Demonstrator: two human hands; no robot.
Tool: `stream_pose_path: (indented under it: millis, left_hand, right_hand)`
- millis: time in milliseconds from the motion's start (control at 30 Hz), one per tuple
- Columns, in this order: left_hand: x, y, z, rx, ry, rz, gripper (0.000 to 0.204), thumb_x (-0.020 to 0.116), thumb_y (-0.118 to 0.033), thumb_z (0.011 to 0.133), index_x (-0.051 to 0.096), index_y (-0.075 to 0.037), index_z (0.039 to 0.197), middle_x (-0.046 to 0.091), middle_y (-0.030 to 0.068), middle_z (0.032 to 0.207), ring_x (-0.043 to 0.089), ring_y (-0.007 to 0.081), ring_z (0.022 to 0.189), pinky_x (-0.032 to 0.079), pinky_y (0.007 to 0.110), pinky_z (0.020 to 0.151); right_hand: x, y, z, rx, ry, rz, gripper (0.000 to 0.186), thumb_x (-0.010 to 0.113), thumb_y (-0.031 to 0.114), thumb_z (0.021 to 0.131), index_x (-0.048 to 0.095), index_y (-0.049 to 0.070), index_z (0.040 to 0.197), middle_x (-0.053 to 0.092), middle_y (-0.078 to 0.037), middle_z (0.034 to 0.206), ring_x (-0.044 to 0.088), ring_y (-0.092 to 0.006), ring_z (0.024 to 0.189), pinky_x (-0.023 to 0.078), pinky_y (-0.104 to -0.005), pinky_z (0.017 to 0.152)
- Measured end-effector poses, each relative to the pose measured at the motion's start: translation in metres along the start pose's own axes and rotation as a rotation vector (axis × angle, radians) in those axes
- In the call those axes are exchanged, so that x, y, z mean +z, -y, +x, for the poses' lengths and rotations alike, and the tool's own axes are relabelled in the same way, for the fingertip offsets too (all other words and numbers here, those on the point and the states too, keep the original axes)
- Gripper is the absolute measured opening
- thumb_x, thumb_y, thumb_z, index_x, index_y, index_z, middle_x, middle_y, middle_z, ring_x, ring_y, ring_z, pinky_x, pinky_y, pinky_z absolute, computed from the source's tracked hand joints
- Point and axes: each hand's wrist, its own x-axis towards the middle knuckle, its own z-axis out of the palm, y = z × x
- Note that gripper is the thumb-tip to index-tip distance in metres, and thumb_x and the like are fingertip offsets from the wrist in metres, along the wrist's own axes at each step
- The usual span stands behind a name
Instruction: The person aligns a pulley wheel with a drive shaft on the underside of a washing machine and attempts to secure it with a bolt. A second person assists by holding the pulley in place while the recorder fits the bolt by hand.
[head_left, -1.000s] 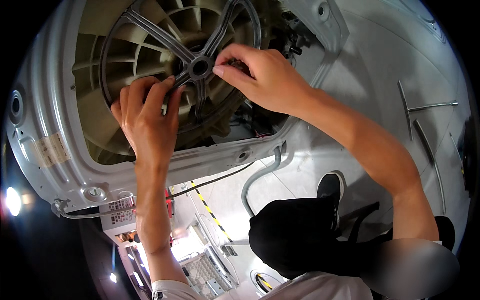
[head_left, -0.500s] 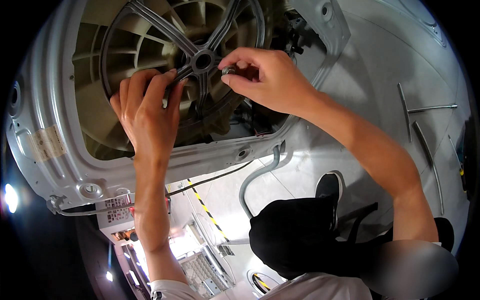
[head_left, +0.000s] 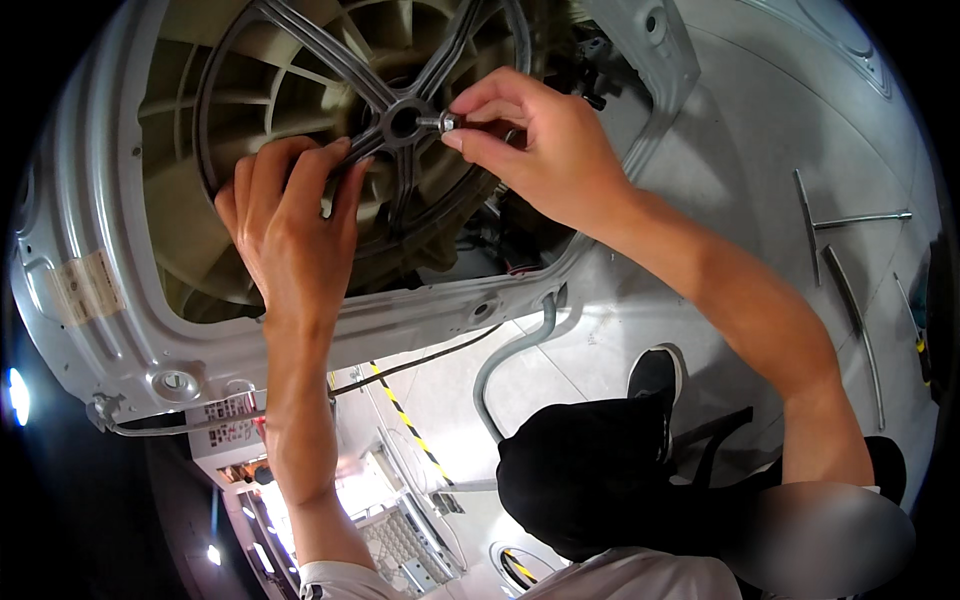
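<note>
A dark spoked pulley wheel (head_left: 345, 62) sits against the ribbed back of a washing machine tub (head_left: 180, 210), inside the opening of a grey metal cabinet (head_left: 115, 240). My left hand (head_left: 290, 210) is closed over one of the wheel's spokes, thumb on one side and fingers on the other. Between the thumb and fingers of my right hand (head_left: 535, 140) is a bolt (head_left: 447, 122) with a shiny head. Its shank points left, with the tip at the edge of the wheel's round hub hole (head_left: 405, 122).
On the tiled floor to the right lie a T-handle wrench (head_left: 860, 218) and a curved metal bar (head_left: 858, 325). A grey hose (head_left: 490, 370) hangs from the cabinet's lower edge. Cables and a yellow-black striped tape (head_left: 408, 420) run below. My shoe (head_left: 655, 375) is near the middle.
My right hand has moved slightly up and turned the bolt, so its shank now shows and points into the hub. My left hand stays on the spoke.
</note>
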Motion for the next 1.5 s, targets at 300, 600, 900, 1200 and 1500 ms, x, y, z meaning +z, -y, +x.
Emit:
stream_pose_path:
  millis: [300,600,900,1200,1500]
  left_hand:
    - [0.003,0.0,0.001,-0.009,-0.009,-0.018,0.023,0.077,-0.015,0.069,0.067,-0.012,0.09,0.059,0.0007,0.088,0.054,0.02,0.083,0.036,0.034,0.077]
    - [0.004,0.0,0.001,-0.007,-0.032,-0.029,0.023,0.077,-0.014,0.068,0.067,-0.012,0.089,0.059,0.0,0.086,0.053,0.0192,0.082,0.036,0.034,0.076]
    - [0.005,0.0,0.001,-0.007,-0.039,-0.036,0.024,0.077,-0.014,0.068,0.067,-0.012,0.089,0.059,-0.0004,0.087,0.053,0.0189,0.082,0.036,0.034,0.076]
    - [0.004,0.002,0.001,-0.007,-0.048,-0.034,0.024,0.077,-0.014,0.066,0.066,-0.012,0.088,0.058,-0.001,0.086,0.053,0.0193,0.081,0.035,0.035,0.074]
    - [0.001,-0.001,0.005,0.002,-0.034,-0.023,0.023,0.076,-0.015,0.067,0.065,-0.012,0.087,0.058,-0.0009,0.086,0.053,0.0199,0.081,0.036,0.035,0.074]
  right_hand:
    - [0.014,-0.006,0.007,-0.226,-0.077,-0.188,0.017,0.071,0.013,0.076,0.059,0.004,0.085,0.067,-0.01,0.076,0.066,-0.0269,0.07,0.052,-0.0353,0.058]
    - [0.023,-0.005,0.009,-0.341,-0.147,-0.318,0.016,0.073,0.005,0.074,0.061,0.003,0.085,0.065,-0.007,0.077,0.065,-0.0204,0.063,0.051,-0.0285,0.054]
    - [0.028,-0.004,0.013,-0.395,-0.2,-0.307,0.016,0.073,0.002,0.073,0.063,0.002,0.085,0.063,-0.007,0.078,0.064,-0.021,0.064,0.05,-0.0287,0.055]
    - [0.032,-0.005,0.012,-0.377,-0.207,-0.233,0.013,0.069,0.003,0.073,0.063,0.004,0.084,0.063,-0.008,0.079,0.063,-0.0272,0.066,0.05,-0.0357,0.056]
    - [0.028,-0.005,0.011,-0.419,-0.189,-0.297,0.02,0.071,-0.002,0.071,0.066,0.002,0.089,0.064,-0.008,0.082,0.064,-0.0218,0.065,0.052,-0.028,0.057]
